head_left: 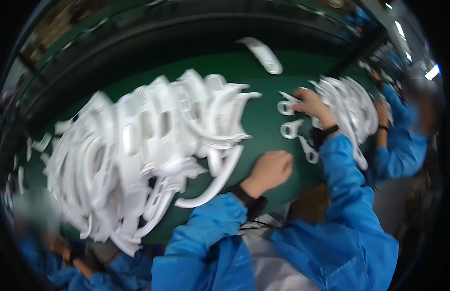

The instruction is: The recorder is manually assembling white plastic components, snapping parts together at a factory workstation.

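My right hand [311, 105] reaches over the green table, its fingers closed on a small white plastic part with a ring-shaped end [284, 107]. Just nearer lie a second white ring-ended part [291, 129] and a third one [308, 149]. My left hand [269, 169] rests near the table's front side, curled into a loose fist, and nothing shows sticking out of it. To its left, a curved white plastic piece [216, 186] juts from a big heap of white molded plastic housings [133, 136]. Some motion blur softens the fingers.
A smaller pile of curved white parts [348, 104] lies to the right. One long white piece [263, 56] is at the far side of the green table [256, 128]. A person in blue sleeves [402, 145] works at the right, another person [74, 262] at lower left.
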A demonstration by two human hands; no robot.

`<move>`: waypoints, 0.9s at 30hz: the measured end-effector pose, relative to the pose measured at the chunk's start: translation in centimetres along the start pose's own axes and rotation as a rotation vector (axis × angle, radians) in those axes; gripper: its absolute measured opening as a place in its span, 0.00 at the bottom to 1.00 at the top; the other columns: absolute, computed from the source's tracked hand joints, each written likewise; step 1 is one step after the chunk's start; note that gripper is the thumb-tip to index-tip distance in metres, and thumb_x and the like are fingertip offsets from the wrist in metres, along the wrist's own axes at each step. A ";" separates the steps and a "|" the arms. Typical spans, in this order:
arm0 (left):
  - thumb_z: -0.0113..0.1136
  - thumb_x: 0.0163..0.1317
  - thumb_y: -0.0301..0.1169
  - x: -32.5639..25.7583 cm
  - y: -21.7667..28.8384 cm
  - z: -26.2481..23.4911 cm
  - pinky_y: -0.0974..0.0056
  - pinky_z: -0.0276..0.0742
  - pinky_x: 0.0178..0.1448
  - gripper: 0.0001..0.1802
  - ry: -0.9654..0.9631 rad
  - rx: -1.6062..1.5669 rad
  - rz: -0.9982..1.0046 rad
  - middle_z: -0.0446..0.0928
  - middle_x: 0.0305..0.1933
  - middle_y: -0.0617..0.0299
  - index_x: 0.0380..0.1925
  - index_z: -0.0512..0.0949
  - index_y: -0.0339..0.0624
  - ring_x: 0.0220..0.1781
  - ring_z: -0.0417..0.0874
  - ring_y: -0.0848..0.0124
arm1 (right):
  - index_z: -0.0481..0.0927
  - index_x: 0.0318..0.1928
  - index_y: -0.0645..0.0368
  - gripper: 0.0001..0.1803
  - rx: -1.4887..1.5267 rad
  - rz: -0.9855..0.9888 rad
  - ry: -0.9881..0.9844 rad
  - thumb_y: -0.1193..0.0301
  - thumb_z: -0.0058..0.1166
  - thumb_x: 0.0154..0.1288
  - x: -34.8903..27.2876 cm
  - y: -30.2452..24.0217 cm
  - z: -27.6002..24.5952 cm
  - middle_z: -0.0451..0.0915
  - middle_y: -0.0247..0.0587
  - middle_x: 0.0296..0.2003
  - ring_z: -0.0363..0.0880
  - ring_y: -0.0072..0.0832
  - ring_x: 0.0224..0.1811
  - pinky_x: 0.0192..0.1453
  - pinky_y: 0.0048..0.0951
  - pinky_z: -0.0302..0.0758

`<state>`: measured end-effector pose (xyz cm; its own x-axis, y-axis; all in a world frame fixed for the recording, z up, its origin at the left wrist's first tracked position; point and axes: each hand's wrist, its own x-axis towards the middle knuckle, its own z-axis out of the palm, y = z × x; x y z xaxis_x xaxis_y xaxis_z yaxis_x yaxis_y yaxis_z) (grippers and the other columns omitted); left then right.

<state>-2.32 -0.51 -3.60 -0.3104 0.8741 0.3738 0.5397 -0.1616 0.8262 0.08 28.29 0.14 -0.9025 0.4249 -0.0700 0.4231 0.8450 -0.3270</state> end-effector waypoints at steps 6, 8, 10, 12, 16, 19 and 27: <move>0.54 0.53 0.29 -0.1 0.3 1.5 0.52 0.71 0.41 0.04 0.043 -0.039 0.043 0.74 0.28 0.54 0.25 0.74 0.41 0.35 0.77 0.54 | 0.82 0.37 0.60 0.18 0.253 0.173 0.185 0.67 0.65 0.43 -2.8 0.2 -1.3 0.75 0.32 0.27 0.73 0.23 0.29 0.36 0.26 0.69; 0.55 0.53 0.29 -0.1 0.4 1.1 0.53 0.71 0.41 0.04 0.037 -0.028 0.041 0.74 0.28 0.55 0.25 0.74 0.41 0.35 0.77 0.54 | 0.81 0.39 0.59 0.16 0.298 0.216 0.306 0.69 0.60 0.47 -2.5 0.2 -1.8 0.75 0.32 0.26 0.74 0.22 0.27 0.33 0.24 0.69; 0.55 0.54 0.28 -0.2 0.3 1.0 0.53 0.71 0.42 0.03 0.035 -0.036 0.039 0.74 0.28 0.55 0.25 0.74 0.41 0.35 0.77 0.54 | 0.81 0.40 0.58 0.15 0.475 0.258 0.409 0.69 0.57 0.51 -2.9 -1.1 -2.3 0.75 0.31 0.26 0.75 0.22 0.27 0.30 0.23 0.71; 0.54 0.54 0.28 -0.4 0.3 0.8 0.53 0.71 0.42 0.04 0.019 -0.027 0.019 0.74 0.28 0.55 0.25 0.74 0.40 0.35 0.77 0.54 | 0.80 0.42 0.60 0.14 0.594 0.255 0.490 0.70 0.53 0.55 -3.8 -5.3 -2.2 0.77 0.32 0.28 0.77 0.20 0.29 0.26 0.21 0.72; 0.54 0.54 0.28 0.1 0.5 0.3 0.53 0.72 0.42 0.04 -0.026 -0.024 0.000 0.74 0.27 0.55 0.25 0.74 0.40 0.35 0.77 0.54 | 0.79 0.38 0.63 0.11 0.979 0.256 0.491 0.72 0.47 0.58 -4.4 -5.8 0.8 0.76 0.30 0.24 0.72 0.14 0.20 0.20 0.15 0.64; 0.55 0.55 0.28 0.5 1.0 0.0 0.54 0.71 0.40 0.04 -0.036 -0.044 -0.016 0.73 0.26 0.55 0.26 0.74 0.39 0.33 0.77 0.55 | 0.78 0.35 0.61 0.09 0.998 0.280 0.466 0.72 0.45 0.57 -5.4 -7.0 2.5 0.72 0.27 0.20 0.63 0.12 0.15 0.17 0.16 0.58; 0.57 0.57 0.25 0.7 1.7 -0.4 0.58 0.67 0.30 0.09 -0.017 -0.238 -0.217 0.70 0.21 0.58 0.38 0.71 0.40 0.23 0.73 0.62 | 0.79 0.35 0.65 0.10 1.076 0.147 0.152 0.76 0.45 0.53 -5.5 -9.4 3.7 0.73 0.27 0.22 0.65 0.12 0.21 0.23 0.17 0.60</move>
<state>-1.98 -0.33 -1.76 -0.3842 0.9071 0.1722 0.2632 -0.0712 0.9621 0.81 16.79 0.10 -0.7985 0.5963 -0.0830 0.1680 0.0883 -0.9818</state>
